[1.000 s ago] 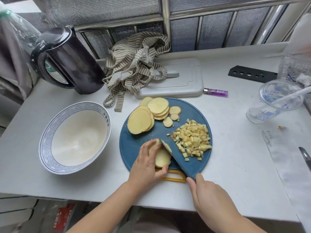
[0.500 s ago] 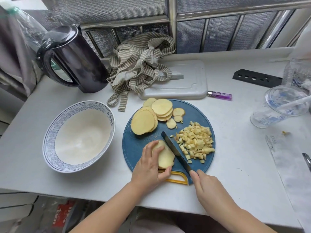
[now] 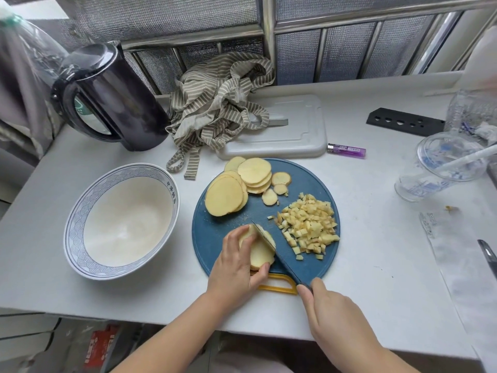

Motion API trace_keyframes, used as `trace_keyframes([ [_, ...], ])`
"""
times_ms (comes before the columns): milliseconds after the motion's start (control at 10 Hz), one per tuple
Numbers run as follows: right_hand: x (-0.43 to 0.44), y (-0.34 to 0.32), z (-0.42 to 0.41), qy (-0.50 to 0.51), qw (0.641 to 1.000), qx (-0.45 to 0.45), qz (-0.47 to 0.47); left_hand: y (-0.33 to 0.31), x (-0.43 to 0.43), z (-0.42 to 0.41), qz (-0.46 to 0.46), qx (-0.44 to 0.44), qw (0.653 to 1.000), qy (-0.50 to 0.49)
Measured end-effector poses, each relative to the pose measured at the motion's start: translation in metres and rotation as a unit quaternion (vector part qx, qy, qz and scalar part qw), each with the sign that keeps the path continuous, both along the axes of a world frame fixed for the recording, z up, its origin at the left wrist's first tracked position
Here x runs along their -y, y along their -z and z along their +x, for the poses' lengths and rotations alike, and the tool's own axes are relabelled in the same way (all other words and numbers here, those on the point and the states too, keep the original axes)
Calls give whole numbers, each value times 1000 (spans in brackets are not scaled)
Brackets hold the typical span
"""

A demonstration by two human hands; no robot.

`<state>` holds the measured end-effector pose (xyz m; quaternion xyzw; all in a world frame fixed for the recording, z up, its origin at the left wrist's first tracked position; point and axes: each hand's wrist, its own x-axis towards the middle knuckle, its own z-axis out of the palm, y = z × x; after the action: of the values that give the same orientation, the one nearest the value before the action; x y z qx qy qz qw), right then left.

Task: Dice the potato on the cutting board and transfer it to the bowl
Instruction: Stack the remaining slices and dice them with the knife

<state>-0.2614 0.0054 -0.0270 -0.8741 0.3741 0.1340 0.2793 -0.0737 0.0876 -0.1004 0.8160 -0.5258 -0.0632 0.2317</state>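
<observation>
On the round blue cutting board [image 3: 309, 170] my left hand [image 3: 236, 267] grips a small stack of potato slices [image 3: 261, 254] near the front edge. My right hand [image 3: 330, 313] holds a dark knife [image 3: 279, 258] whose blade crosses the stack's right side. A heap of diced potato [image 3: 309, 224] lies on the board's right half. More round slices [image 3: 236, 187] are stacked at the back left of the board. The white bowl with a blue patterned rim [image 3: 88, 200] stands left of the board and holds nothing.
A black kettle [image 3: 113, 100] and a striped cloth [image 3: 220, 103] sit at the back. A grey board [image 3: 293, 130] and a purple lighter [image 3: 347, 150] lie behind the cutting board. A clear plastic cup [image 3: 441, 168] lies at the right.
The knife lifted off the slices and drew back half a second ago, and now it is on the stack again, further left. My left hand keeps its grip.
</observation>
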Motion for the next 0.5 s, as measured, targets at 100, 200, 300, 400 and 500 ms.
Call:
trace_keyframes([
  [100,-2,-1,1,-1,1000,11,-5,0,0,0,5,0,1000,-2],
  [200,-3,0,2,-5,1000,16,-1,1,1,0,6,3,1000,-4],
  [300,-4,-1,4,0,1000,15,14,0,2,0,1,6,1000,-3],
  [400,-5,1,6,-18,1000,-1,12,1,2,0,1,8,1000,0],
  [500,-4,2,9,-43,998,-55,-5,2,2,1,7,13,1000,2],
])
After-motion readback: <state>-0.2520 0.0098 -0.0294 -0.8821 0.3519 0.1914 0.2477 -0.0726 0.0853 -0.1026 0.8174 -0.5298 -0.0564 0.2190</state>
